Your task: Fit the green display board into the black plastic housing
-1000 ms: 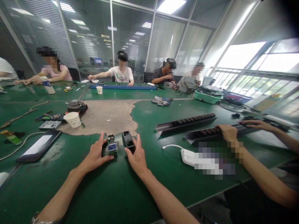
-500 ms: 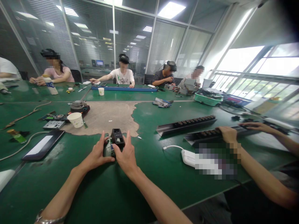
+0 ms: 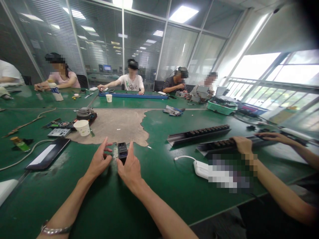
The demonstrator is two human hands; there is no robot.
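Note:
A small black box-shaped device [image 3: 122, 150] with slots in its top face is in front of me, near the edge of a bare brown patch. My right hand [image 3: 131, 167] has it between thumb and index finger, and the hand hides its lower part. Just left of the device is my left hand [image 3: 101, 157], apart from it, fingers spread and nothing in them. A metal bracelet [image 3: 56, 229] circles my left wrist. I cannot tell exactly what kind of device this is.
A paper cup [image 3: 82, 128], a circuit board with parts [image 3: 58, 124] and a dark phone [image 3: 48, 154] lie left. At right, a co-worker's hand [image 3: 241, 146] rests on a long black rail [image 3: 211, 146], near a white power bank [image 3: 200, 169]. Several people sit across the table.
My left hand has moved away from the device to the left. The device has turned and lowered slightly within my right hand.

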